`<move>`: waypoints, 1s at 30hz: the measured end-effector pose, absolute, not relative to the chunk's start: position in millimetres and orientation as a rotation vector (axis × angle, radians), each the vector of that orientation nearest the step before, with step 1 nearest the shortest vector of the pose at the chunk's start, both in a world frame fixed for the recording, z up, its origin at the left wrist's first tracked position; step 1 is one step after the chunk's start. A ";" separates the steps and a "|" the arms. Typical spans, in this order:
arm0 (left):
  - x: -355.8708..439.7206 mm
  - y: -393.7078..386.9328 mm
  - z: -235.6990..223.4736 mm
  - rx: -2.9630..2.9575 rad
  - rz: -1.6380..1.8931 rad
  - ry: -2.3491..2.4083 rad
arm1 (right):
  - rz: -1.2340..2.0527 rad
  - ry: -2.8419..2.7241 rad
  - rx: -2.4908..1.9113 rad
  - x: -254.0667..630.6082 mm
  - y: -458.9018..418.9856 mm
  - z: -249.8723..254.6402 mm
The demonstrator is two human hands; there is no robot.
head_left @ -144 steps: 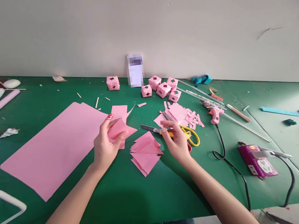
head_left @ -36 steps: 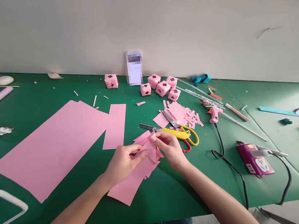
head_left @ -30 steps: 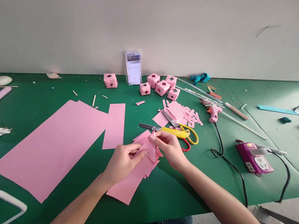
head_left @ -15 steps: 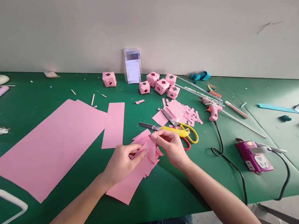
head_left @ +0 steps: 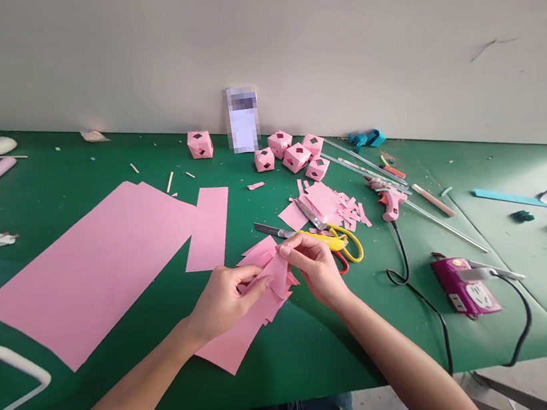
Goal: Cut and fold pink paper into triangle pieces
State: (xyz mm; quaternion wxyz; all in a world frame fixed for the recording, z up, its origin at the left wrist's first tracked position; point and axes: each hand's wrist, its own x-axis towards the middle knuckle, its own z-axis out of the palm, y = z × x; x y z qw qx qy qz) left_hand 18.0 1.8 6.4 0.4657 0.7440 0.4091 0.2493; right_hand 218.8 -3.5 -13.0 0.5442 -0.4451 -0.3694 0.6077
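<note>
My left hand (head_left: 222,297) and my right hand (head_left: 315,268) both pinch one small folded pink paper piece (head_left: 277,275) just above the green table (head_left: 298,356). Under the hands lie a pile of folded pink triangles (head_left: 259,252) and a flat pink paper strip (head_left: 228,343). A large pink sheet (head_left: 93,269) and a narrower pink strip (head_left: 209,229) lie to the left. Several finished pink paper cubes (head_left: 296,156) stand near the wall, one more pink cube (head_left: 200,144) apart to their left.
Yellow-handled scissors (head_left: 331,236) and a cutter lie just right of my hands, beside pink scraps (head_left: 334,204). A pink glue gun (head_left: 390,202) with a black cord and a purple power strip (head_left: 465,286) are further right. Sticks and pink tools sit at the far left.
Since the earliest frame, a pink strip was laid under my hands and both hands closed on one folded piece. In the last second the hands barely moved.
</note>
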 end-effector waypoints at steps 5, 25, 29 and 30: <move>17.6 1.9 5.5 1.804 0.577 1.016 | 1.419 -0.918 -1.043 221.9 -3.6 -13.0; 18.3 2.6 4.2 1.773 0.572 1.003 | 1.354 -1.006 -1.093 222.7 -1.4 -8.1; 17.0 4.5 3.0 1.696 0.566 1.018 | 1.427 -1.105 -1.177 222.3 -1.6 -7.8; 16.7 4.7 2.7 1.686 0.561 1.022 | 1.429 -1.108 -1.191 222.5 -1.7 -8.2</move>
